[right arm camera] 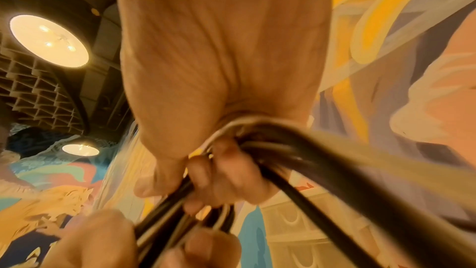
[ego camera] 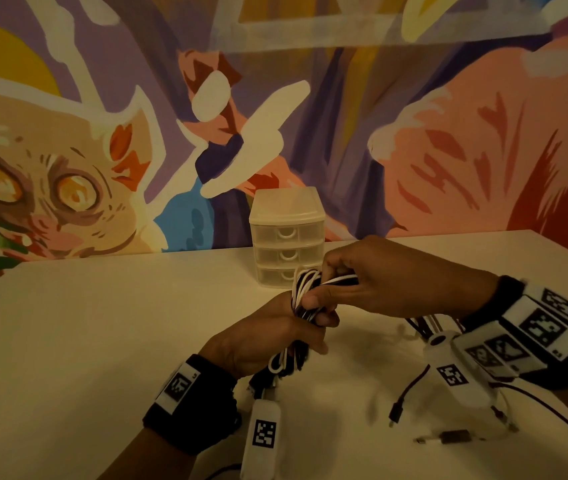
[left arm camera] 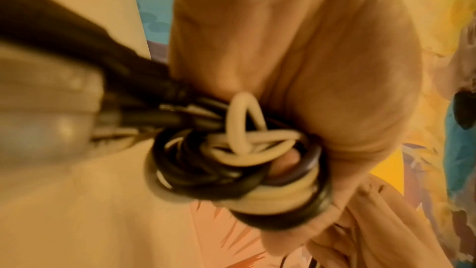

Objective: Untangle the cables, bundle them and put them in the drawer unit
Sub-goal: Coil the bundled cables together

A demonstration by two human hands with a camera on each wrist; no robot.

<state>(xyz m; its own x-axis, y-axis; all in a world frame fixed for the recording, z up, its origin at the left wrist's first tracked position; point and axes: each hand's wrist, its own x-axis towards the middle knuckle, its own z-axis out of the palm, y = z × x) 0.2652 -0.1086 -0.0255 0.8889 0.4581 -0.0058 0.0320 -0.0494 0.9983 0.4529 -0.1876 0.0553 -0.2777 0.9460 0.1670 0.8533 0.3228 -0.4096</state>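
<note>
A bundle of black and white cables (ego camera: 305, 299) is held upright above the table's middle. My left hand (ego camera: 275, 336) grips its lower half, with loops and plugs hanging out below the fist. My right hand (ego camera: 341, 282) grips the top loops and the strands running off to the right. In the left wrist view the coiled cables (left arm camera: 231, 160) sit against the palm, blurred. In the right wrist view the fingers curl round the cable strands (right arm camera: 270, 150). Behind the hands stands the translucent drawer unit (ego camera: 287, 237), three drawers, all closed.
On the white table (ego camera: 102, 341) to the right lie loose cable ends: a dark cable with a plug (ego camera: 404, 396) and a connector (ego camera: 449, 437). A painted mural wall runs close behind the drawer unit. Wrist-worn cameras with tags hang under both arms.
</note>
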